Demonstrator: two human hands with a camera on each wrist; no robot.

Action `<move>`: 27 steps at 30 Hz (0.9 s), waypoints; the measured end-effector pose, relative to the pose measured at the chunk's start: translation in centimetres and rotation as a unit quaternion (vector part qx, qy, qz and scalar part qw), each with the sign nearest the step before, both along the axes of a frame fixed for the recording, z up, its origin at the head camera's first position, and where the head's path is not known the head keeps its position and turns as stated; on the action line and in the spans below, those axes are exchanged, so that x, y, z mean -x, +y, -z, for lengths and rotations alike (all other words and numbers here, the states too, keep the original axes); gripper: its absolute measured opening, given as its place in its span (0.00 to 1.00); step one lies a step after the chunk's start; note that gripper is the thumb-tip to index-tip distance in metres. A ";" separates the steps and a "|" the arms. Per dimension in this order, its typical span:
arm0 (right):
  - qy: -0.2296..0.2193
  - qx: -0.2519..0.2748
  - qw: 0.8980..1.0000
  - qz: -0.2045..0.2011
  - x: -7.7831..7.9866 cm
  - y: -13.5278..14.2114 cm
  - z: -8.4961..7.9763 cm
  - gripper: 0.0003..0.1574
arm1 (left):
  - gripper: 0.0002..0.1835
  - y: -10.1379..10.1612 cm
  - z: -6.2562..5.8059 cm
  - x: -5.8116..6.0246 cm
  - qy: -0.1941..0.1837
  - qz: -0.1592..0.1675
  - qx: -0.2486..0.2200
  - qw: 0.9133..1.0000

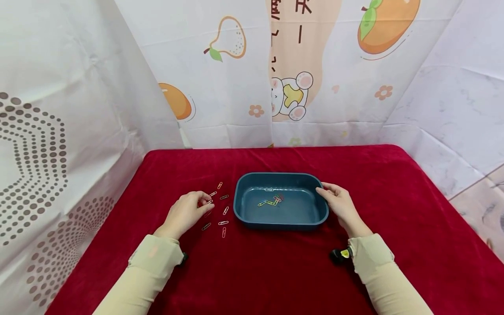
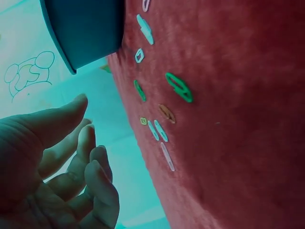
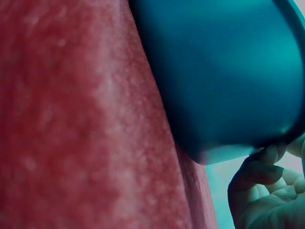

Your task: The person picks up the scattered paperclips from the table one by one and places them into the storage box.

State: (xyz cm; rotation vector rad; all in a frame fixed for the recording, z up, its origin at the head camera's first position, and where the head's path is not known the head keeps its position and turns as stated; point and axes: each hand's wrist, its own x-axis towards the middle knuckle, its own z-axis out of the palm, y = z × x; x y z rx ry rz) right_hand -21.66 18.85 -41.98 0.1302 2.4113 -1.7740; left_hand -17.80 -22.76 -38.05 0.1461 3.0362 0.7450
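Observation:
A blue rectangular plastic container (image 1: 281,221) rests on the red cloth. Inside it lie a short chain of coloured paper clips (image 1: 271,202) and a white paper clip (image 1: 269,190) by the far wall. My right hand (image 1: 338,202) grips the container's right rim, thumb over the edge; its fingers (image 3: 257,171) show under the rim in the right wrist view. To the left, my left hand (image 1: 188,213) hovers over scattered paper clips with loosely bent fingers, thumb and fingertips apart, holding nothing. Near it lie a green paper clip (image 2: 179,88) and a brown paper clip (image 2: 167,113).
More loose paper clips, among them a white paper clip (image 1: 223,222) and a pink paper clip (image 1: 224,232), lie between my left hand and the container. The red cloth (image 1: 267,271) covers the table. A printed curtain (image 1: 236,87) hangs behind its far edge.

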 end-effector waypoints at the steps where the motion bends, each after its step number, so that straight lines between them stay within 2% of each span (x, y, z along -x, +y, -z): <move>1: 0.000 0.003 1.000 0.000 0.0 0.0 0.0 0.41 | 0.15 -0.1 0.1 -0.2 -0.004 0.001 0.000 1.000; 8: 0.005 0.026 1.000 -0.001 0.1 0.2 0.1 0.41 | 0.11 -0.5 1.0 -1.3 -0.029 -0.002 0.005 1.000; 15: 0.009 0.021 1.000 -0.006 0.0 0.2 0.2 0.41 | 0.11 -0.9 1.9 -2.1 -0.064 -0.009 0.008 0.998; 27: 0.005 0.036 0.999 -0.008 -0.1 0.2 0.4 0.40 | 0.08 -0.8 2.9 -2.6 -0.062 -0.007 0.016 0.998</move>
